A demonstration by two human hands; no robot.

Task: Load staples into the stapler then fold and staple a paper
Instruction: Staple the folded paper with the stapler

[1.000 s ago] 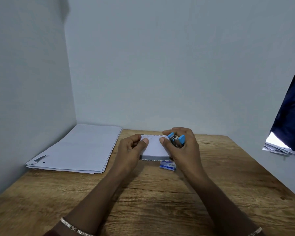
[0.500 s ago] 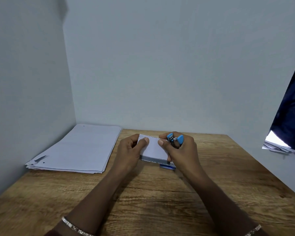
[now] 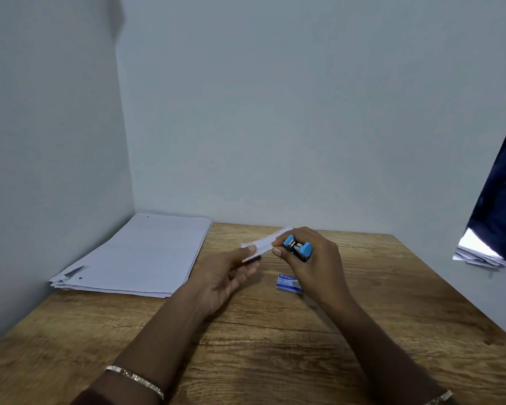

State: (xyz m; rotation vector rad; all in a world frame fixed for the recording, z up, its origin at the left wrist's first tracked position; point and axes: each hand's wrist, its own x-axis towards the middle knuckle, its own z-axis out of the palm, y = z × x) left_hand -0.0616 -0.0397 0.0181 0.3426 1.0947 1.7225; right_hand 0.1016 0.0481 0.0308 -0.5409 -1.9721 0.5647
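A small blue and black stapler (image 3: 299,248) is gripped in my right hand (image 3: 313,258), held above the wooden table. The folded white paper (image 3: 263,247) hangs tilted and nearly edge-on between both hands. Its right end is pinched by my right thumb and fingers beside the stapler. My left hand (image 3: 231,276) is palm-up with loosely spread fingers, thumb touching the paper's left end; whether it still grips the paper is unclear. A small blue and white staple box (image 3: 289,283) lies on the table below my right hand.
A stack of white sheets (image 3: 138,255) lies at the table's back left against the wall. The wooden table (image 3: 246,346) meets grey walls at back and left. More papers (image 3: 476,254) rest on a ledge at right, under a dark blue cloth (image 3: 503,200).
The folded paper has tipped from facing me to nearly edge-on and risen. My left hand has turned palm-up and loosened. The staple box is now uncovered.
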